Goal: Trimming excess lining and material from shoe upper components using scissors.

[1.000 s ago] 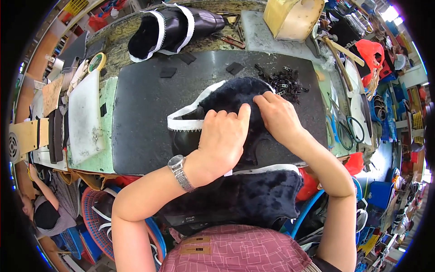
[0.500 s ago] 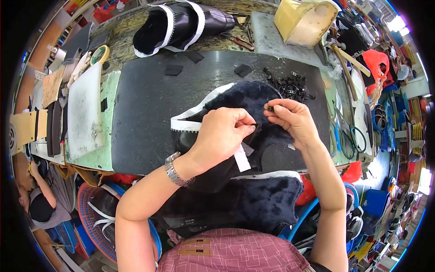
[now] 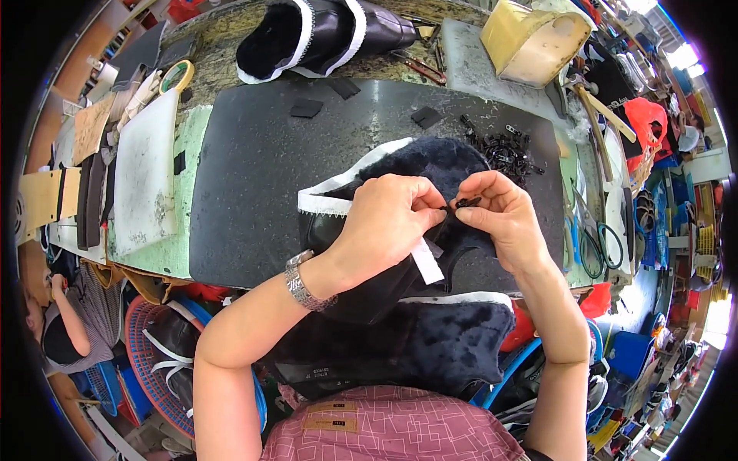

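A black boot upper with dark fur lining and a white edge strip lies in front of me on the black mat. My left hand is closed, thumb and forefinger pinching a small dark end at the upper's right side; the fingers hide most of it. A white tab hangs below them. Close beside it, my right hand pinches a small black zipper slider. The fingertips of both hands almost meet. Across my lap rests another fur-lined upper.
Several black zipper sliders are heaped on the black mat. Scissors and a hammer lie at the right. Finished-looking uppers and a yellow container stand at the back. A basket sits lower left.
My right hand has moved toward the left one, bringing the zipper slider close to the pinched end. The slider now shows more fully between the fingers. The view has shifted slightly.
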Tool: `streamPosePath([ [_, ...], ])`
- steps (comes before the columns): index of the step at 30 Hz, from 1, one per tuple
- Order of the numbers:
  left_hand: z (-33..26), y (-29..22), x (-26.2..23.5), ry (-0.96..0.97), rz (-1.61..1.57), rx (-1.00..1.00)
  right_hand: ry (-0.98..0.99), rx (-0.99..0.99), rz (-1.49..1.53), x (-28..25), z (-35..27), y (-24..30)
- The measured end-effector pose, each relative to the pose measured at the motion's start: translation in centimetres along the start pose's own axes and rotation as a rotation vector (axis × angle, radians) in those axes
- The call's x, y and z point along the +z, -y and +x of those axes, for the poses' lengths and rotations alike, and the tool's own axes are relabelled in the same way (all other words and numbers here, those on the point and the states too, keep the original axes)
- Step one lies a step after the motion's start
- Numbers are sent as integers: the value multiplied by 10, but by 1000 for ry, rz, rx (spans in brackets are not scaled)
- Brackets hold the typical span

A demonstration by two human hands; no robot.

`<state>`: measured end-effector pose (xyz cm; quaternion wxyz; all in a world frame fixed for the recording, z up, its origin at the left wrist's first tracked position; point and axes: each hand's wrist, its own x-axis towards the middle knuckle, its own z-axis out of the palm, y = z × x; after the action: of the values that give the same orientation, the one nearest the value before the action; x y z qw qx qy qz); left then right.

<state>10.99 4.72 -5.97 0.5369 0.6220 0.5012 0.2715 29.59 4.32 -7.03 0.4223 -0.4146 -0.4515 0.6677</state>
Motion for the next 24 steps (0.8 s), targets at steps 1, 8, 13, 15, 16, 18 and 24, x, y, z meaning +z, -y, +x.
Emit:
streamPosePath([
  [1, 0, 0, 0, 0, 2, -5, 2, 0, -1, 2, 0, 1],
  [8, -1, 3, 1, -19, -30, 28, -4, -3, -187, 14, -3, 5],
  [13, -1, 3, 3, -38, -19, 37, -3, 42, -213, 16, -8, 4],
  [15, -1, 2, 3, -31, -5, 40, -28, -7, -293, 19, -9, 2],
  [16, -1, 1, 2, -26, 7, 46, -34, -8, -292, 22, -11, 3],
  [18, 1, 2, 0, 10, -46, 60, -47, -98, -488, 29, -15, 6],
  [24, 4, 5, 2, 120, -34, -13, -215, -443, -825, -2, -31, 22],
])
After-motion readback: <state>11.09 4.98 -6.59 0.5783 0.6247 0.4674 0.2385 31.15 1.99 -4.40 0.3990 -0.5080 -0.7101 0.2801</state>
